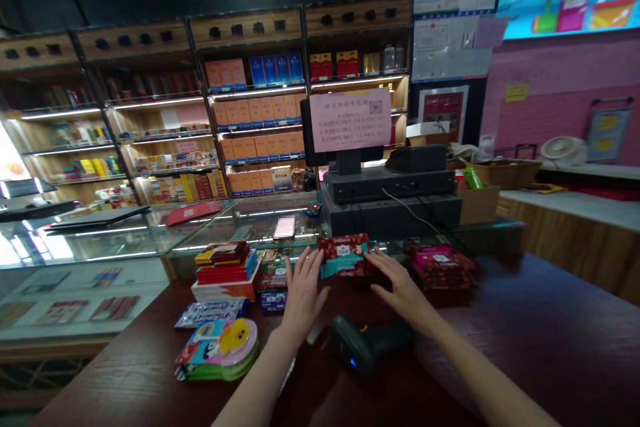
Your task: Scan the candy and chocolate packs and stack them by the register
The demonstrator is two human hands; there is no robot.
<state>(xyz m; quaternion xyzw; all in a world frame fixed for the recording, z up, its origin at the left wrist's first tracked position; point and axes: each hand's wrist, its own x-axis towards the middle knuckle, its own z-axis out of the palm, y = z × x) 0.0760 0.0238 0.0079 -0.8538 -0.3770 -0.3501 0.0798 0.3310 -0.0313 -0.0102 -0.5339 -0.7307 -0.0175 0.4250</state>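
Observation:
A red snack packet (344, 256) with a teal band lies near the back of the dark counter, between my two hands. My left hand (304, 293) is at its left edge, fingers stretched out and thumb apart, with the fingertips at or touching the packet. On the other side, my right hand (400, 287) has its fingertips by the packet's right edge, also with fingers extended. Neither thumb closes on the packet. A black barcode scanner (357, 345) lies in front of it, its blue light lit. Left of my left hand are green-and-brown packets (274, 275) and a small purple packet (273, 302).
To the left sit a stack of boxes (226, 267), blue-and-white packets (212, 312) and colourful duck-decorated packages (220, 347). A pile of pink-and-brown packets (441, 265) is at the right. Behind stand a glass case (250, 221) and a register (390, 195) with a paper sign (350, 121).

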